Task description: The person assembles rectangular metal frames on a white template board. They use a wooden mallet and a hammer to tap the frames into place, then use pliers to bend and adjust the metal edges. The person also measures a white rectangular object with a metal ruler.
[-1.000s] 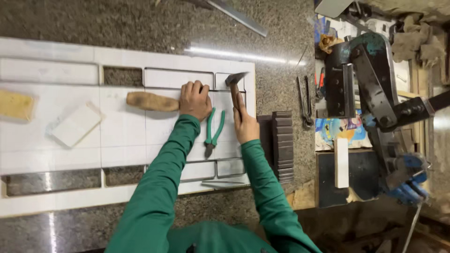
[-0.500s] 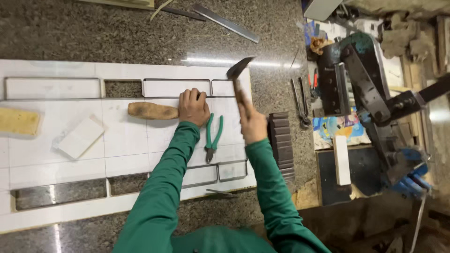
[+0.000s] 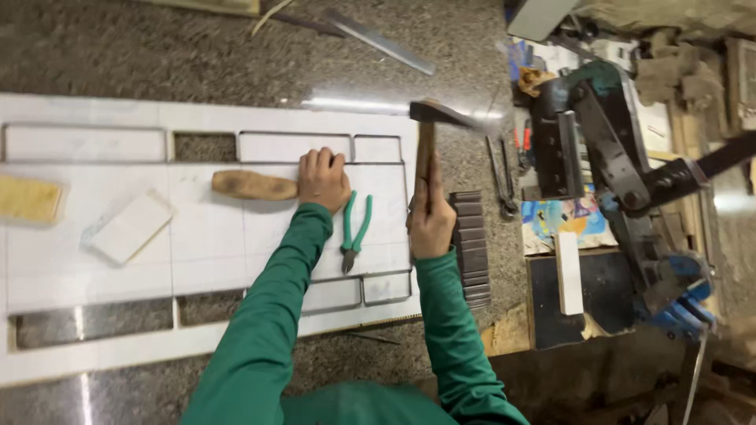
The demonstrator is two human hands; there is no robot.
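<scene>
While the hammer (image 3: 429, 134) stands raised over the right edge of the white panel (image 3: 205, 252), its head out past the thin metal strip frame (image 3: 370, 161), the main risk I judge is a blow that lands off the strip. The right hand (image 3: 431, 216) has its grip closed round the lower part of the wooden handle, well down from the head, so a slight twist of the wrist could send the head onto the white surface and chip it. The left hand (image 3: 321, 179) lies flat on the panel with fingers bent on the strip, its grip closed on nothing that I can make out; it sits near the hammer's path, and a skewed swing could catch those fingers. Green-handled pliers (image 3: 354, 230) lie between the two hands and could jump under a hard strike. A wooden block (image 3: 253, 186) touches the left hand. Beside the panel's right edge, a stack of dark metal pieces (image 3: 471, 248) rests on the granite tabletop (image 3: 236, 63).
</scene>
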